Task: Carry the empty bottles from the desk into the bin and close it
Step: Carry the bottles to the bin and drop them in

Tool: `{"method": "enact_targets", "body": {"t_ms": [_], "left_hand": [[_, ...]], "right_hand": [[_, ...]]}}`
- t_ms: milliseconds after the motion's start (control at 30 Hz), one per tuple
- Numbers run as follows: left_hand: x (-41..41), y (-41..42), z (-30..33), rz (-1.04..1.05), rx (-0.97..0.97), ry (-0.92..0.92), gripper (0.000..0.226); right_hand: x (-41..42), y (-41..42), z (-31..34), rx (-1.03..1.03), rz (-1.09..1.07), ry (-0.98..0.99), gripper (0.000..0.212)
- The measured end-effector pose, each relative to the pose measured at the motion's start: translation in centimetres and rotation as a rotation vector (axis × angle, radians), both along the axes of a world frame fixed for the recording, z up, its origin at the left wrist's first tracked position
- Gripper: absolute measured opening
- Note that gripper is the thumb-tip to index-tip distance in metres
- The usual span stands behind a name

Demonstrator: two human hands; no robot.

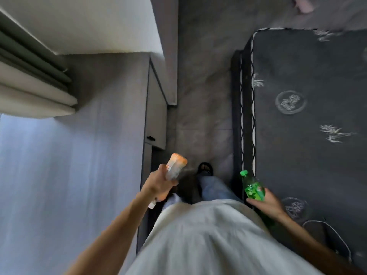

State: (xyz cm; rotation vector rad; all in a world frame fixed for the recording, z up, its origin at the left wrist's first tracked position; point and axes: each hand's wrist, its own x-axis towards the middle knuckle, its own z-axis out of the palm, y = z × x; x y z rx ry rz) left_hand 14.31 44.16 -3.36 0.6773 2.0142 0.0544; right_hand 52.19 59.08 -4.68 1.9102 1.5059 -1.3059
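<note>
Bottles in transit: your left hand (158, 185) grips the orange-capped bottle (175, 165) by its neck, and your right hand (267, 203) wraps the green bottle (253, 187). One per hand likely saves a trip. You stand between table (59, 175) and bed (307, 116); no bin visible.

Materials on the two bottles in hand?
Green bottle in the right hand: looks like translucent glossy plastic, light glows through it, matching green cap. Orange bottle in the left hand: likely clear plastic, see-through body with orange tint; motion blur leaves it uncertain.
</note>
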Motion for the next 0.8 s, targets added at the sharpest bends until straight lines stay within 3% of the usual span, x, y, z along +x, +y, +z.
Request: {"method": "enact_targets", "body": {"t_ms": [100, 267, 467, 667, 800], "left_hand": [[-1.1, 3.3, -0.4, -0.032, -0.065, 0.023, 0.068], [-2.9, 5.7, -1.2, 0.006, -0.156, 0.042, 0.056], [-6.4, 9.9, -1.9, -0.006, -0.241, 0.072, 0.058], [-12.3, 22.1, -2.1, -0.011, -0.195, 0.011, 0.076], [-15.5, 33.3, -1.2, -0.027, -0.084, -0.031, 0.066]], "right_hand": [[-2.0, 5.1, 0.4, 0.018, -0.013, 0.051, 0.05], [-7.8, 13.8, 0.5, 0.115, -0.036, 0.137, 0.044], [-14.3, 23.3, 0.2, 0.136, 0.011, 0.145, 0.06], [-17.0, 30.1, -0.3, 0.091, 0.021, 0.054, 0.063], [-16.8, 33.7, -0.3, 0.031, -0.104, 0.001, 0.077]]}}
